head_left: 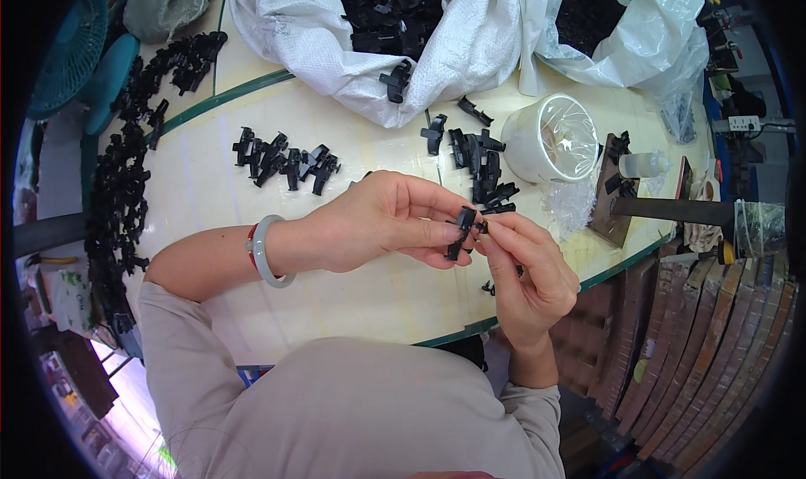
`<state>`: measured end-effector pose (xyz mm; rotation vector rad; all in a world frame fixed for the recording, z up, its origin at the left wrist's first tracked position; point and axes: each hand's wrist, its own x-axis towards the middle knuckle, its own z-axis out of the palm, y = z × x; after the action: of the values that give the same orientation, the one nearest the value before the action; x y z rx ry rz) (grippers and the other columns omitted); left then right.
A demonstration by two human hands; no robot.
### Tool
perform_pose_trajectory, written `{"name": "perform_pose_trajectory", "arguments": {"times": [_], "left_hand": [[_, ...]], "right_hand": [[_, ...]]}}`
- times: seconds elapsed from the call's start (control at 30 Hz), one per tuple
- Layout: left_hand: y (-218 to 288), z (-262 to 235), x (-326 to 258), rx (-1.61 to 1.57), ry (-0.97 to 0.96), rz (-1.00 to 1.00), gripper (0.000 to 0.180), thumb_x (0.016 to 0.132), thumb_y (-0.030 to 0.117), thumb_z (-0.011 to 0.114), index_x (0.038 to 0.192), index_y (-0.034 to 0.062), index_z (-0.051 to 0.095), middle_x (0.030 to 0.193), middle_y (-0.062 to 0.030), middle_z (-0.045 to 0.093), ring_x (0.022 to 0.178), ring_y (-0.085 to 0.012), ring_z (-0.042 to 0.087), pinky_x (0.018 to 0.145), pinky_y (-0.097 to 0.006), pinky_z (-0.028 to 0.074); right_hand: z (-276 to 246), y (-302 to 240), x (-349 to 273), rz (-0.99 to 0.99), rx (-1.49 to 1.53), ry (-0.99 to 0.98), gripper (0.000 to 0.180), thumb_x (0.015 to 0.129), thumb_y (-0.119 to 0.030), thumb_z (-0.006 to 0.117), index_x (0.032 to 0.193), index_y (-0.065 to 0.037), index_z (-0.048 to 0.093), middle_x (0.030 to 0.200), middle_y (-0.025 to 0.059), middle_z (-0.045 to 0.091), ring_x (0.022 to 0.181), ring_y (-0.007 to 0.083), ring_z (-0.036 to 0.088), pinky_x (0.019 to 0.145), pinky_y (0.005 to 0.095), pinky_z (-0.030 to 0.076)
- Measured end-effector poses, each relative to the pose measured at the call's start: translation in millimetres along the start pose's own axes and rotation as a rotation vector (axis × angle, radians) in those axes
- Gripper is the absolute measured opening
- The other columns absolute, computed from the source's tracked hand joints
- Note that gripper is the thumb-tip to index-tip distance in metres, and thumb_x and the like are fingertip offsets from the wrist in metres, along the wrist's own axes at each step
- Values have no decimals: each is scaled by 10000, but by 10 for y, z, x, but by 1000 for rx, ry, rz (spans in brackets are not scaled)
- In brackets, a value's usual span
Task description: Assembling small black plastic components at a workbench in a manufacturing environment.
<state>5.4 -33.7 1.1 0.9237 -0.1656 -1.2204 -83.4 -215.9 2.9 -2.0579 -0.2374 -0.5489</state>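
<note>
My left hand [382, 219], with a pale bangle and a red band at its wrist, grips a black plastic clip-like part [459, 232] between thumb and fingers. Close against it, my right hand [531, 269] pinches a much smaller black piece [482, 226] by the fingertips. The two pieces are side by side; whether they touch I cannot tell. Beyond my hands lies a loose pile of black plastic parts [481, 164]. Another group of such parts [285, 158] rests on the table to the left. A few tiny black bits [488, 287] show beside my right hand.
A white woven sack [290, 26] full of black parts stands at the back, beside a clear plastic bag [663, 34]. A white tub [533, 143] with plastic film stands right of the pile. Many black parts [117, 202] line the table's left edge. Brown stacked boards [705, 345] stand right.
</note>
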Motion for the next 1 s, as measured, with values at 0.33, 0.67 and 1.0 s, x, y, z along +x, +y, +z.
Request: {"name": "perform_pose_trajectory", "arguments": {"times": [0.33,0.67,1.0], "left_hand": [[-37,-5,-26,3,10,20,307,922,65,555,1212,-32,532,1094,-110,630,950,-185,649,836,-291,546],[-51,-5,-7,209,127,141,264,880,27,602,1133,-49,601,982,-113,672,848,-134,651,769,-263,547],[175,-88,-132,1046,362,147,240,817,-46,598,1055,-58,569,769,-16,533,696,-95,644,597,-207,483]], "right_hand": [[15,-26,13,-101,-87,-33,230,741,109,676,962,49,655,928,177,660,759,213,662,637,267,543],[-5,120,97,-158,-29,-82,240,723,109,674,952,37,656,904,138,643,735,218,650,617,276,532],[-438,26,-58,92,-287,-135,301,663,99,707,945,7,653,901,110,612,754,236,604,621,305,499]]}}
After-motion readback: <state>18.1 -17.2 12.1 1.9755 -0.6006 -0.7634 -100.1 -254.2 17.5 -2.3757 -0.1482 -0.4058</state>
